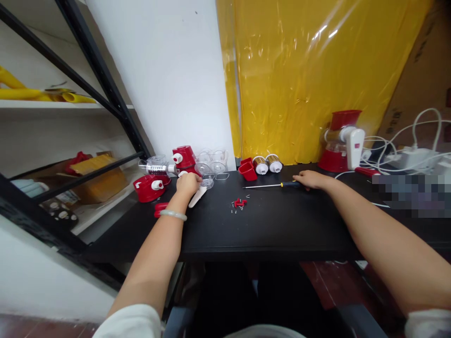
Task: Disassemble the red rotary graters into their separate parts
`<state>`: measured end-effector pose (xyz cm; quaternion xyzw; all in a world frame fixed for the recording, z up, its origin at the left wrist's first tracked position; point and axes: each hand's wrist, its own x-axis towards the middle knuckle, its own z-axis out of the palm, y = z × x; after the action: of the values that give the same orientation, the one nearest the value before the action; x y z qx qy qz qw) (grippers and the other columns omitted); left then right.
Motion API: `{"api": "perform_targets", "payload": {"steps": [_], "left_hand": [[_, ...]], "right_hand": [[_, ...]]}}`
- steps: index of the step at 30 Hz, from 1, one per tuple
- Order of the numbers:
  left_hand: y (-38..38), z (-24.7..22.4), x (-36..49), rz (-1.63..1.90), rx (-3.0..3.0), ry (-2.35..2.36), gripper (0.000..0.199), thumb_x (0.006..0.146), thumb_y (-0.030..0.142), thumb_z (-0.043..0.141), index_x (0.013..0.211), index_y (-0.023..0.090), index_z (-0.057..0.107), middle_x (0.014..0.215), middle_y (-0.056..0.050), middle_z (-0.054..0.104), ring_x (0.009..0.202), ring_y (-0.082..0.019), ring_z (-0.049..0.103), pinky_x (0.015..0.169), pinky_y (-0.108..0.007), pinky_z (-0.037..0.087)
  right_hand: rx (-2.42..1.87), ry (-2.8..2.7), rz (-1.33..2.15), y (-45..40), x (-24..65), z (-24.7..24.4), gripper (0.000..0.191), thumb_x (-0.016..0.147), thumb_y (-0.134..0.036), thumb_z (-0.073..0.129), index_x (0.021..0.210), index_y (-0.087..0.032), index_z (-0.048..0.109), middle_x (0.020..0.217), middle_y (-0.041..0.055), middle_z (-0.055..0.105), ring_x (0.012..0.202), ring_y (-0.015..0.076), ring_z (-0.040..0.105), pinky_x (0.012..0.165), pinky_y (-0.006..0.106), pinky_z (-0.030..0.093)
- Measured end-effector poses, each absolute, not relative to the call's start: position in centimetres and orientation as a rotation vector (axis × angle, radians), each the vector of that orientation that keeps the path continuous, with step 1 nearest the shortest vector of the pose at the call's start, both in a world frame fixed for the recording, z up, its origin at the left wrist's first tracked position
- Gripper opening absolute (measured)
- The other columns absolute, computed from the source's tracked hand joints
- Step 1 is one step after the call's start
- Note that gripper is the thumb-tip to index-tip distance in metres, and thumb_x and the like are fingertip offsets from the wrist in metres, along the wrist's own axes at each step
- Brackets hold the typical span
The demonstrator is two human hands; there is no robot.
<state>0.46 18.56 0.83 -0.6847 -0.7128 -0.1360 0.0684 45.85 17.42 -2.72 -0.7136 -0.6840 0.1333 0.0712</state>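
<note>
My right hand [312, 180] is closed around the dark handle of a screwdriver [262, 186], whose long metal shaft lies low over the table and points left. At the left, my left hand [189, 185] is curled down among the parts; its fingertips and whatever they hold are hidden. Beside it are a white crank handle [198, 196] and a clear plastic piece [207, 182]. Behind it stands a red plastic housing [184, 157], with another red base [149, 188] farther left. Small red pieces [240, 203] lie mid-table, with several tiny screws [236, 211] scattered around them.
Two metal grater drums [260, 165] and red hoppers [248, 170] stand at the table's back. Clear cups [211, 160] sit by the wall. An assembled red-and-white grater [338, 145] stands right, near white cables and a power strip [416, 158]. A shelf rack [116, 101] borders the left.
</note>
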Motion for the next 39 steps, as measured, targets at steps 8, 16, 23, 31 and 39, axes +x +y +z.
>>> {"api": "perform_targets", "payload": {"steps": [8, 16, 23, 31, 39], "left_hand": [[18.8, 0.4, 0.2, -0.410, -2.014, -2.074, 0.028, 0.080, 0.021, 0.057, 0.100, 0.028, 0.076, 0.103, -0.009, 0.073, 0.096, -0.026, 0.065, 0.085, -0.036, 0.048], [19.0, 0.1, 0.1, -0.404, -1.994, -2.056, 0.028, 0.079, 0.021, 0.058, 0.100, 0.028, 0.076, 0.101, -0.009, 0.073, 0.095, -0.027, 0.065, 0.084, -0.036, 0.049], [18.3, 0.7, 0.7, -0.449, -1.979, -1.982, 0.026, 0.083, 0.034, 0.056, 0.100, 0.027, 0.076, 0.100, -0.010, 0.073, 0.096, -0.027, 0.064, 0.084, -0.036, 0.048], [17.4, 1.2, 2.4, -0.507, -2.038, -1.813, 0.032, 0.086, 0.040, 0.052, 0.100, 0.023, 0.075, 0.094, -0.010, 0.073, 0.097, -0.028, 0.062, 0.084, -0.036, 0.046], [16.6, 0.8, 5.0, -0.693, -2.504, -1.421, 0.032, 0.089, 0.039, 0.049, 0.097, 0.020, 0.074, 0.094, -0.006, 0.074, 0.084, -0.020, 0.064, 0.078, -0.030, 0.046]], "right_hand": [[-2.143, -2.057, 0.404, 17.6, 45.9, -2.8, 0.044, 0.094, -0.042, 0.035, 0.097, -0.010, 0.065, 0.061, 0.0072, 0.066, 0.070, 0.0213, 0.065, 0.060, 0.027, 0.040], [-2.134, -2.051, 0.392, 17.7, 46.0, -3.0, 0.045, 0.094, -0.043, 0.036, 0.097, -0.009, 0.065, 0.060, 0.0071, 0.066, 0.068, 0.0214, 0.065, 0.061, 0.028, 0.041], [-2.113, -2.017, 0.342, 18.0, 46.6, -3.0, 0.052, 0.092, -0.055, 0.037, 0.093, -0.011, 0.065, 0.080, 0.0117, 0.070, 0.077, 0.0228, 0.066, 0.066, 0.029, 0.043], [-1.911, -1.994, 0.310, 19.0, 47.6, -4.4, 0.033, 0.080, -0.047, 0.062, 0.088, -0.015, 0.067, 0.094, 0.0099, 0.071, 0.085, 0.0226, 0.066, 0.070, 0.028, 0.046], [-1.889, -1.931, 0.173, 19.8, 47.9, -5.5, 0.027, 0.074, -0.043, 0.069, 0.086, -0.020, 0.066, 0.093, 0.0070, 0.071, 0.085, 0.0219, 0.065, 0.069, 0.028, 0.047]]}}
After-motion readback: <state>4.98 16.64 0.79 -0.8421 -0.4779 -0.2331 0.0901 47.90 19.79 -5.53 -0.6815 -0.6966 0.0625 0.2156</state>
